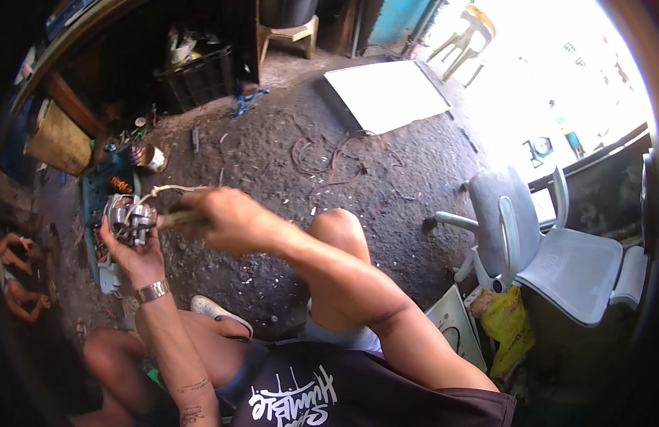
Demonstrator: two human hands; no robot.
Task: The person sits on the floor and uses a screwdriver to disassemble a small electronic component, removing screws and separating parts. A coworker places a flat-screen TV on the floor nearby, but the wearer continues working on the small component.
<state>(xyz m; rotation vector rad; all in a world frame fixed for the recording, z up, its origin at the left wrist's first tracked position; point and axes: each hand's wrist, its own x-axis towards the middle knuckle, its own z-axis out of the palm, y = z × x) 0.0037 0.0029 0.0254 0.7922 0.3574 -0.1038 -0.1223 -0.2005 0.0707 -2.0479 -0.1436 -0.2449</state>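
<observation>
Near the left of the head view, my left hand [136, 257] wears a metal watch band and is closed around a silvery metal part [138, 222] that looks like a small motor housing. A pale cord [158, 189] loops over this part. My right hand [229, 219], slightly blurred, grips the handle of a tool [174, 220] whose tip meets or nearly meets the metal part; its kind is too smeared to tell. Under and behind my left hand stands a teal bin [93, 245]. A copper wire coil [120, 185] lies in it.
Beside the bin stands an open can [155, 159]. A black crate [194, 80], a white panel [386, 98] and reddish cable [301, 158] lie beyond on the rough, littered floor. An office chair [514, 235] and yellow bag [509, 329] are at right. Another person [19, 274] is at far left.
</observation>
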